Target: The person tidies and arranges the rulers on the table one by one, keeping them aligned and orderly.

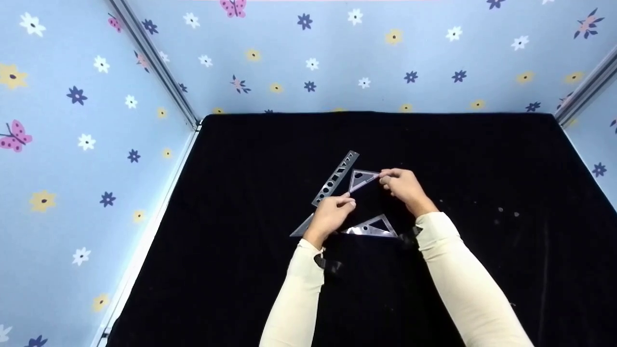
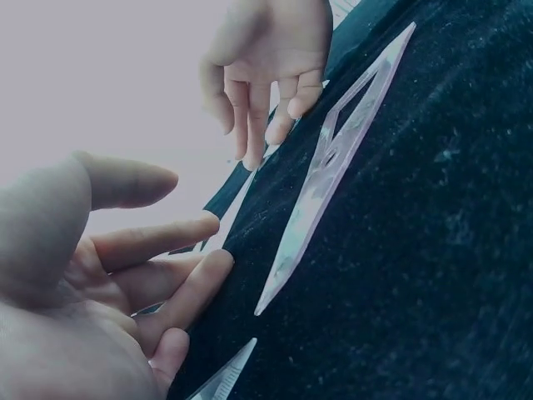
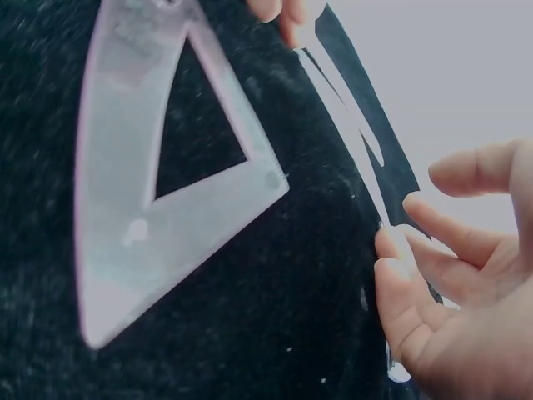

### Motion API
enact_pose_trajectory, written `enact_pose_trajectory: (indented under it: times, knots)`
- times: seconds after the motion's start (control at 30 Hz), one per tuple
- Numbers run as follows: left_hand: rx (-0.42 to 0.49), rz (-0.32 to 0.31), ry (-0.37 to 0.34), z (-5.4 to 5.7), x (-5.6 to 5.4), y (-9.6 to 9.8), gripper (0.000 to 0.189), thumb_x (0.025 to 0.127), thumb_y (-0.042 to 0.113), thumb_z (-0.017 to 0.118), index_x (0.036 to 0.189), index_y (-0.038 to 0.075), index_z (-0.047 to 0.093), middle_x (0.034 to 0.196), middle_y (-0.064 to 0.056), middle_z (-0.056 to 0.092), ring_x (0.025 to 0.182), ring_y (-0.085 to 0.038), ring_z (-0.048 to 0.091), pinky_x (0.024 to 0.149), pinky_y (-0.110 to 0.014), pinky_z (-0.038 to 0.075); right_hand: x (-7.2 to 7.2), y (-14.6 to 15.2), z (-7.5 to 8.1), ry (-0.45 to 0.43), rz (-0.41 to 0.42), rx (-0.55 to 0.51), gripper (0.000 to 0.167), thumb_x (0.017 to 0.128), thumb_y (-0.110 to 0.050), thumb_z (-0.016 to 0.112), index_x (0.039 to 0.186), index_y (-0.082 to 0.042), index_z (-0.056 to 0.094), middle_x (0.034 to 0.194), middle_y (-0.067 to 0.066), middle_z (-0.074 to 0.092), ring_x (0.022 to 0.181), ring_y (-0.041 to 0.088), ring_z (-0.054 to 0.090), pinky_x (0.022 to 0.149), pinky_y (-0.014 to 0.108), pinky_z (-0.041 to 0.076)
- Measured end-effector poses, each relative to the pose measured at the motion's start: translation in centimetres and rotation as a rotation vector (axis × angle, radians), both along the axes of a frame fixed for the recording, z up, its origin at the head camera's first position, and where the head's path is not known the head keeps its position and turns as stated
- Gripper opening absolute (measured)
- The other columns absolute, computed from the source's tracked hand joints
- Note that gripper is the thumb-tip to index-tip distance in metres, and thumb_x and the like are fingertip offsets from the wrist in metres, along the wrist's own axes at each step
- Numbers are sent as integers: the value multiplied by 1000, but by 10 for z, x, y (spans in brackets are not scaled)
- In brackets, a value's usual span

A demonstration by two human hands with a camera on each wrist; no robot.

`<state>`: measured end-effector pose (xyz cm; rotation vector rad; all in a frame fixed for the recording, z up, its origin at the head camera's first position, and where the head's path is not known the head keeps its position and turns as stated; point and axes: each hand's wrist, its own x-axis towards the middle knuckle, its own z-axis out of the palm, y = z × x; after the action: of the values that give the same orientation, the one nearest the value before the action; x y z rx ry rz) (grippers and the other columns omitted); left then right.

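Note:
A small clear set square (image 1: 365, 182) lies between my hands on the black cloth. At its lower left corner are the fingertips of my left hand (image 1: 330, 214), whose thumb stands apart from the fingers in the left wrist view. My right hand (image 1: 405, 188) touches the right corner with its fingertips, thumb spread away in the right wrist view. Left of this set square, a stencil ruler (image 1: 331, 181) with cut-out shapes lies slanted. Nearer to me is a longer pinkish clear set square (image 3: 117, 167). Another clear pointed piece (image 1: 301, 229) is partly hidden under my left hand.
Black cloth (image 1: 241, 193) covers the table. Flowered blue panels (image 1: 308, 48) stand at the back and sides, with a metal post (image 1: 154, 58) at the back left corner. Dark bands (image 1: 330, 265) sit at both wrists, below the cream sleeves.

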<state>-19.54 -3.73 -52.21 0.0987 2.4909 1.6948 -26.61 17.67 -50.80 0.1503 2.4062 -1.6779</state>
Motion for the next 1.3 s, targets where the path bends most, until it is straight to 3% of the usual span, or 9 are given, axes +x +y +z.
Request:
enact_pose_trajectory:
  times: [0.13,0.3,0.63,1.3]
  knots:
    - [103,27,-31,0,0,-1,29,95,16,65,117,-2,72,133,-12,63,129,-22,55,110,-30,37,1,1,4,-55,-27,-66,32,96,-11,57,122,6,64,123,17,64,89,15,63,67,22,49]
    - [165,44,-44,-2,0,-3,32,96,17,64,121,-2,70,131,-13,64,130,-23,54,110,-31,37,1,4,5,-60,-93,-120,35,95,-10,55,124,8,63,118,20,66,101,22,65,79,27,53]
    - [223,38,-56,-4,1,-3,33,97,17,64,122,-3,69,132,-13,64,130,-22,53,109,-30,37,1,7,-1,12,-150,-157,27,95,-1,56,116,14,63,104,20,68,83,14,68,74,25,57]
    - [283,48,-33,-8,2,-5,27,96,12,64,118,-3,71,130,-13,65,127,-24,56,108,-32,39,6,7,-8,84,-223,-164,19,89,8,60,107,13,66,92,14,67,73,12,66,69,21,55]
